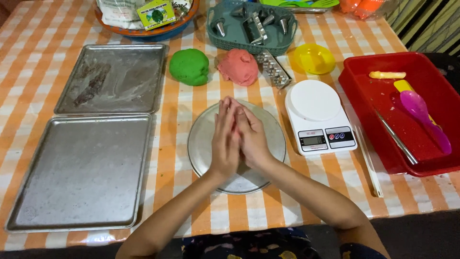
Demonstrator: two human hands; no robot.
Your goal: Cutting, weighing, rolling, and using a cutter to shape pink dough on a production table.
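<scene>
Head view, items listed from left to right.

1. Two metal baking trays: the near tray (pixel 79 172) lies bare, with no shaped pieces on it; the far tray (pixel 112 79) carries only smears of flour or residue. Judged from this, little or no finished work has been set down.
2. Green dough ball (pixel 189 66), resting whole on the checked tablecloth (pixel 28 57), apparently untouched.
3. Left hand (pixel 224 139) and right hand (pixel 253 139), pressed flat palm to palm above the round metal plate (pixel 201 144). A sliver of pink shows between the fingers, so a small piece of dough appears to be enclosed between the palms; its shape cannot be told.
4. Pink dough lump (pixel 238 67), uneven in outline, beside the green ball; a portion seems to have been taken from it.
5. Teal basket (pixel 215 38) of metal moulds behind the dough, with a metal grater (pixel 274 69) just beside it.
6. Yellow dish (pixel 314 58) and white kitchen scale (pixel 318 117), pan bare.
7. Red tub (pixel 364 72) holding a purple spoon (pixel 419 112) and other utensils.
</scene>
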